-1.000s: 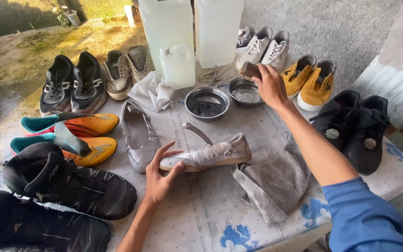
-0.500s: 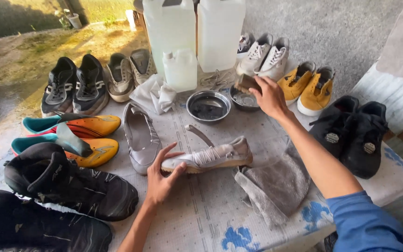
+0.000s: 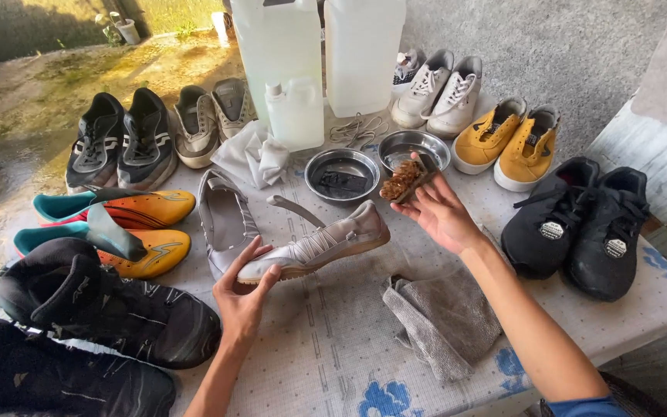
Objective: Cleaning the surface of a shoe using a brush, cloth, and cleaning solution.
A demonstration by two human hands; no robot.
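Observation:
My left hand grips the toe of a grey strapped shoe and lifts it off the table, heel tilted up to the right. Its grey mate lies flat just to the left. My right hand holds a small brown-bristled brush bristles up, close to the shoe's heel and just in front of two metal bowls. A folded grey cloth lies below my right forearm.
Pairs of shoes ring the covered table: black trainers, orange and teal boots, black shoes at left, white sneakers, yellow shoes, black shoes at right. Two big translucent jugs, a small bottle, a white rag stand behind.
My right hand has drawn the brush back from the right-hand bowl toward the shoe and turned it bristles up. My left hand has raised and tilted the grey shoe.

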